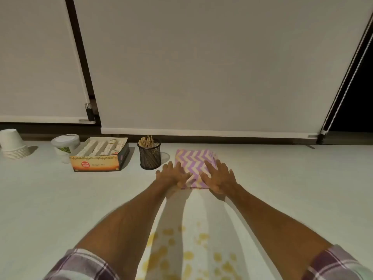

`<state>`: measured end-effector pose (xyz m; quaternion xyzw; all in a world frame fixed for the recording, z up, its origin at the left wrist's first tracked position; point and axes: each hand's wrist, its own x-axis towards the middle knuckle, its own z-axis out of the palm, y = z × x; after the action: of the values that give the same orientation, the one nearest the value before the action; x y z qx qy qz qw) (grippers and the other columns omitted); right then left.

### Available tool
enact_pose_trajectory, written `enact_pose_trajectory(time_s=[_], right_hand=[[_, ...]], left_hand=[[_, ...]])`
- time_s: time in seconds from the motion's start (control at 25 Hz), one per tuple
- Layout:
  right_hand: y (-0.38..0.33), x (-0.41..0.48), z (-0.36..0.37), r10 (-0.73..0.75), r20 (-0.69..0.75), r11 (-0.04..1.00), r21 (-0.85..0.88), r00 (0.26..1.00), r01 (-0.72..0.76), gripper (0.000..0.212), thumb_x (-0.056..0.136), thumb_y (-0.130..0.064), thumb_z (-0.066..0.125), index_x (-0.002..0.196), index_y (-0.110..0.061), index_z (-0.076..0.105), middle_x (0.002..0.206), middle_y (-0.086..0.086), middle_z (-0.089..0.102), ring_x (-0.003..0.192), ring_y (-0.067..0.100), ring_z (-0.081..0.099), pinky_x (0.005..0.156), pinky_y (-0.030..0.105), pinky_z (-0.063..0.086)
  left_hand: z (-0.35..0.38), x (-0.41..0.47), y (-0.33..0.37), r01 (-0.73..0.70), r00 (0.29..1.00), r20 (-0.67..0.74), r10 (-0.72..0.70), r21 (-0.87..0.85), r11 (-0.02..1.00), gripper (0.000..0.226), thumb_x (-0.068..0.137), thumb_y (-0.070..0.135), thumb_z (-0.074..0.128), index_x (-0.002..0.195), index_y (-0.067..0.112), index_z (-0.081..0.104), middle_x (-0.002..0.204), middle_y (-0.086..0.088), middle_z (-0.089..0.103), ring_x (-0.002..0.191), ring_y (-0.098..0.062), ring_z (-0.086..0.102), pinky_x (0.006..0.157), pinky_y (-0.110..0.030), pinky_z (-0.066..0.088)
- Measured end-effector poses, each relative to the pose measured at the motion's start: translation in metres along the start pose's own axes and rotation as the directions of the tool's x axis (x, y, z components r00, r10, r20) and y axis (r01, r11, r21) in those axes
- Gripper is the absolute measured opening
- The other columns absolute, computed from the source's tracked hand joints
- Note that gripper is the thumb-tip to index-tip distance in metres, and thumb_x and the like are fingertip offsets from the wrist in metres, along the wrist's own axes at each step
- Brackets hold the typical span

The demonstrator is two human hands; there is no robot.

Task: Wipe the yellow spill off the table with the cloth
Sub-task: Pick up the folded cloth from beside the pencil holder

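Cloth (194,165), folded, purple zigzag, lies far back on the worktop (282,188). Left hand (172,174) and right hand (220,177) rest flat on its near edge, fingers spread, probably to drag it towards the yellow spill (187,253) close by. A mesh cup (149,156) stands just left.

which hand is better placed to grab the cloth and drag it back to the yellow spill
Right, by a slight edge. The right hand lies flat on the cloth, covering more of it, while the left hand only overlaps its near left corner. The yellow spill sits between both forearms, so either could reach it.
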<state>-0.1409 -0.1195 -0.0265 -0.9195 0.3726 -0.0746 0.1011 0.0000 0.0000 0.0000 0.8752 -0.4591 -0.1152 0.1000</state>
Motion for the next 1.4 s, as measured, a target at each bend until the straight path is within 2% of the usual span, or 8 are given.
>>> enact_pose_trajectory(time_s=[0.08,0.32,0.48,0.6,0.8,0.88,1.04,1.4], right_hand=[[0.007,0.016,0.006,0.006,-0.026,0.999,0.034,1.000,-0.005,0.093,0.073,-0.083,-0.002,0.151,-0.035,0.011,0.161,0.009,0.012,0.145,0.033,0.022,0.117,0.051,0.019],[0.012,0.053,0.004,0.164,0.073,0.985,0.042,0.984,-0.167,0.053,0.099,-0.049,0.029,0.149,-0.031,0.024,0.146,0.017,0.036,0.132,0.035,0.035,0.109,0.046,0.031],[0.005,0.061,0.004,0.160,-0.008,0.964,0.216,0.987,-0.154,0.040,0.098,-0.032,0.048,0.137,-0.022,0.047,0.140,0.015,0.043,0.126,0.033,0.043,0.105,0.040,0.038],[0.003,0.060,-0.003,0.253,0.003,0.786,0.582,0.967,-0.208,0.038,0.089,-0.015,0.065,0.127,-0.016,0.058,0.134,0.012,0.049,0.119,0.031,0.053,0.098,0.033,0.047],[0.003,0.039,-0.043,0.139,0.362,0.365,0.847,0.922,-0.387,0.051,0.080,-0.005,0.072,0.128,-0.012,0.055,0.121,0.014,0.054,0.106,0.031,0.058,0.091,0.039,0.054],[-0.001,0.022,-0.056,0.052,0.437,0.346,0.836,0.898,-0.427,0.049,0.082,-0.003,0.070,0.127,-0.010,0.051,0.110,0.012,0.056,0.097,0.026,0.059,0.082,0.033,0.055],[-0.009,-0.014,-0.065,-0.025,0.460,0.333,0.841,0.887,-0.427,0.059,0.081,0.001,0.071,0.134,-0.009,0.048,0.117,0.013,0.057,0.113,0.032,0.057,0.096,0.042,0.051],[-0.034,-0.135,-0.081,0.077,0.311,0.247,0.914,0.947,-0.321,0.066,0.081,-0.001,0.071,0.140,-0.015,0.046,0.115,0.010,0.056,0.105,0.030,0.060,0.092,0.044,0.054]], left_hand=[[0.004,0.017,0.000,0.021,1.000,-0.006,-0.021,0.002,1.000,0.075,0.089,0.064,0.033,0.148,0.020,0.020,0.158,-0.016,0.021,0.146,-0.038,0.018,0.113,-0.056,0.022],[0.018,0.051,0.005,0.091,0.993,-0.080,-0.091,0.002,0.996,0.052,0.095,0.048,0.036,0.136,0.016,0.035,0.136,-0.018,0.051,0.129,-0.038,0.042,0.105,-0.053,0.031],[0.009,0.061,0.012,0.143,0.965,-0.111,-0.237,-0.536,0.832,0.041,0.092,0.015,0.049,0.132,0.008,0.044,0.131,-0.018,0.054,0.120,-0.036,0.051,0.101,-0.048,0.045],[-0.009,0.061,0.010,0.239,0.951,0.104,-0.290,-0.844,0.480,0.062,0.082,-0.010,0.058,0.138,0.009,0.041,0.130,-0.019,0.054,0.104,-0.031,0.060,0.086,-0.043,0.056],[-0.030,0.040,0.004,0.283,0.959,0.252,-0.130,-0.847,0.450,0.021,0.081,-0.008,0.060,0.078,0.013,0.059,0.102,-0.012,0.061,0.101,-0.027,0.057,0.094,-0.039,0.052],[-0.036,0.022,0.001,0.269,0.961,0.263,-0.080,-0.840,0.472,0.018,0.081,-0.005,0.061,0.085,0.013,0.062,0.105,-0.013,0.061,0.098,-0.024,0.057,0.082,-0.033,0.054],[-0.043,-0.016,-0.006,0.217,0.969,0.246,0.004,-0.860,0.462,0.059,0.079,0.000,0.066,0.133,0.015,0.049,0.124,-0.012,0.057,0.107,-0.025,0.059,0.068,-0.027,0.057],[-0.055,-0.139,0.004,0.098,0.982,0.159,0.105,-0.894,0.436,0.065,0.080,-0.005,0.065,0.138,0.016,0.047,0.101,-0.005,0.057,0.082,-0.016,0.055,0.056,-0.022,0.049]])
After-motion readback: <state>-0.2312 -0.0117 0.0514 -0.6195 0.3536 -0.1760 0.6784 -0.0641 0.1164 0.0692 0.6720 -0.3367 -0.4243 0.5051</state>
